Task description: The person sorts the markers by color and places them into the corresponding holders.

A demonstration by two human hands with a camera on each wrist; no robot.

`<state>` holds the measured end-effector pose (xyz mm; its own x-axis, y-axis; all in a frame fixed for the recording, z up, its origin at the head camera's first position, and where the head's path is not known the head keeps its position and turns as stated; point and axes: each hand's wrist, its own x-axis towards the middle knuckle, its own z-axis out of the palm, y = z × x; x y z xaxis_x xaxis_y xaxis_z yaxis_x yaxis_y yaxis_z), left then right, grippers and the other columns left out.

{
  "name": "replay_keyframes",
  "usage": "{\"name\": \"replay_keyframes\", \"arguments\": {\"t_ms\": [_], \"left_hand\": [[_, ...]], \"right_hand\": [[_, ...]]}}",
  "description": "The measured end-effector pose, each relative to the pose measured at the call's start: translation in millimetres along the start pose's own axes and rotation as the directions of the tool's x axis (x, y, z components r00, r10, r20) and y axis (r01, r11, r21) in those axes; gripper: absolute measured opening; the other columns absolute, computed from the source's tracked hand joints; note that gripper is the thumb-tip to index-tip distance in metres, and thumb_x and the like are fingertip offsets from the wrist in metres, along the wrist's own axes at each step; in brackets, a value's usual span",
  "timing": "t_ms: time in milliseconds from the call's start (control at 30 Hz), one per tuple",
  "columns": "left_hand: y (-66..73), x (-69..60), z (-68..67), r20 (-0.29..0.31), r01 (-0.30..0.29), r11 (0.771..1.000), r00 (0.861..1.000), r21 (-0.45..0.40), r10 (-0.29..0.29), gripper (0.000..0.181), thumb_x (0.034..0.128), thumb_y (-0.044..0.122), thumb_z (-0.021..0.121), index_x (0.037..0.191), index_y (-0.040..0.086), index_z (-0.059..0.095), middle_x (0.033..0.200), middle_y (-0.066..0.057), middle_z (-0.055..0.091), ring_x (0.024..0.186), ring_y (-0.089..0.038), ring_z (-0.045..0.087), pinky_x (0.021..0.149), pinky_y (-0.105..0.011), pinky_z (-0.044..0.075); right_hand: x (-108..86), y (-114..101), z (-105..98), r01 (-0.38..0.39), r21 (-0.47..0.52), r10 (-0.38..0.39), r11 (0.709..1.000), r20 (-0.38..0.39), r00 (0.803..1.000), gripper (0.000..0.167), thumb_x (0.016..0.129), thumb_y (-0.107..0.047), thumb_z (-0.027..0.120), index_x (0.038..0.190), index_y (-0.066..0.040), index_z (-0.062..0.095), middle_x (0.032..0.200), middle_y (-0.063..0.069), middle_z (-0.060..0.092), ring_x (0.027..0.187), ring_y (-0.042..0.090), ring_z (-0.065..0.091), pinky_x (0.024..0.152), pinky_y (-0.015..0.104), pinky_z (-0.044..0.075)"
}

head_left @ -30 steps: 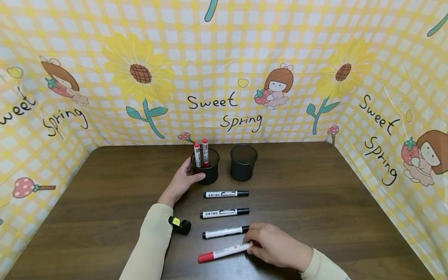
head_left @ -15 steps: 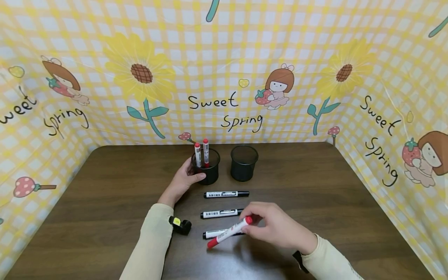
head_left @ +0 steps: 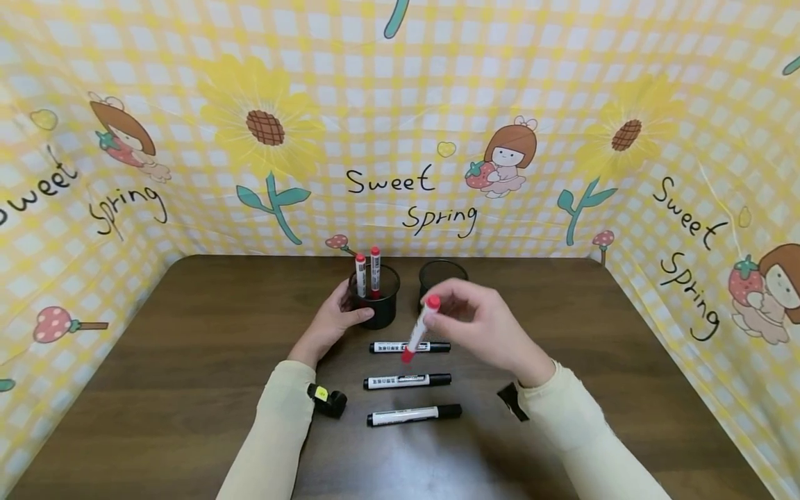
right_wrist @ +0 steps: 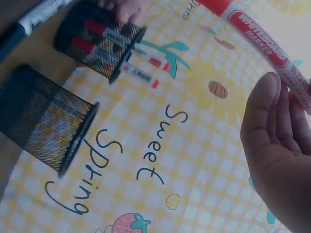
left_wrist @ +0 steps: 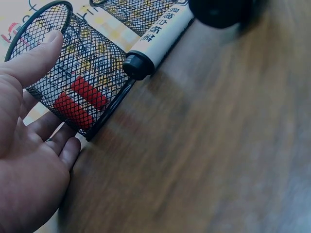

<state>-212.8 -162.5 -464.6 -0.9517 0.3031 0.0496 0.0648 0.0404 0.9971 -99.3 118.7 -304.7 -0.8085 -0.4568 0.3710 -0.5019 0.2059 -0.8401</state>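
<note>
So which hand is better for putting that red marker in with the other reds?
Probably the right hand: it pinches the red whiteboard marker, while the left hand holds the black mesh cup.

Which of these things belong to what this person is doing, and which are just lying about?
In use now:
red-capped marker, in the right fingers
mesh cup, held by the left fingers
two red-capped markers in that cup

Idle, perhaps partly for later:
three black-capped markers lying on the table
other mesh cup
patterned cloth, backdrop only
</note>
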Motion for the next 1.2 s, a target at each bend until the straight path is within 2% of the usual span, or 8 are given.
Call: {"name": "replay_keyframes", "arguments": {"t_ms": [167,300,433,667,933,1200], "left_hand": [[1.3,-0.8,1.9,-0.004,-0.008,1.0,1.0,-0.005,0.007,0.077,0.0927,0.006,0.074,0.157,0.011,0.031,0.154,-0.014,0.042,0.138,-0.032,0.041,0.111,-0.049,0.035],[1.6,-0.7,4.0,-0.01,-0.005,1.0,1.0,0.016,0.005,0.078,0.0929,0.005,0.073,0.157,0.01,0.03,0.155,-0.015,0.041,0.14,-0.033,0.039,0.113,-0.049,0.032],[2.0,-0.4,5.4,-0.02,0.002,1.0,1.0,0.03,-0.002,0.077,0.0929,0.005,0.073,0.157,0.01,0.031,0.155,-0.015,0.04,0.141,-0.032,0.038,0.115,-0.048,0.029],[2.7,0.0,5.7,-0.015,-0.008,1.0,1.0,0.028,0.008,0.076,0.0931,0.008,0.074,0.157,0.009,0.032,0.155,-0.015,0.041,0.14,-0.032,0.039,0.115,-0.048,0.029],[2.7,-0.6,3.3,-0.026,0.014,1.0,1.0,0.028,-0.013,0.077,0.0923,0.01,0.076,0.156,0.012,0.033,0.155,-0.012,0.042,0.14,-0.03,0.039,0.115,-0.047,0.03],[7.8,-3.3,1.6,-0.019,0.026,0.999,0.999,0.024,-0.026,0.078,0.0921,0.012,0.076,0.157,0.012,0.033,0.156,-0.012,0.041,0.142,-0.03,0.037,0.115,-0.048,0.029]], "right_hand": [[30.2,6.9,-0.5,0.019,-0.032,-0.023,0.999,-0.102,0.995,0.012,0.094,-0.008,0.072,0.105,-0.005,0.07,0.094,0.003,0.069,0.079,0.022,0.062,0.068,0.032,0.052],[48.4,14.9,2.5,0.001,-0.023,-0.004,1.0,-0.15,0.989,0.017,0.094,-0.01,0.073,0.108,-0.002,0.07,0.095,0.006,0.068,0.076,0.022,0.061,0.065,0.031,0.052],[61.6,22.3,6.1,-0.005,-0.026,0.0,1.0,-0.181,0.983,0.018,0.094,-0.01,0.072,0.11,-0.002,0.07,0.092,0.007,0.067,0.072,0.023,0.058,0.061,0.03,0.051],[77.6,32.6,8.9,-0.018,-0.118,-0.013,0.993,-0.258,0.966,0.018,0.095,-0.012,0.072,0.111,-0.005,0.072,0.094,0.006,0.067,0.071,0.021,0.057,0.06,0.029,0.045],[95.3,48.8,15.7,-0.047,-0.156,0.006,0.987,-0.255,0.967,0.018,0.095,-0.014,0.072,0.111,-0.006,0.072,0.098,0.006,0.067,0.073,0.022,0.06,0.06,0.032,0.049],[104.2,64.1,25.7,-0.16,-0.178,0.12,0.971,-0.218,0.968,0.018,0.096,-0.018,0.071,0.111,-0.008,0.071,0.097,0.004,0.067,0.073,0.021,0.06,0.062,0.034,0.049]]}}
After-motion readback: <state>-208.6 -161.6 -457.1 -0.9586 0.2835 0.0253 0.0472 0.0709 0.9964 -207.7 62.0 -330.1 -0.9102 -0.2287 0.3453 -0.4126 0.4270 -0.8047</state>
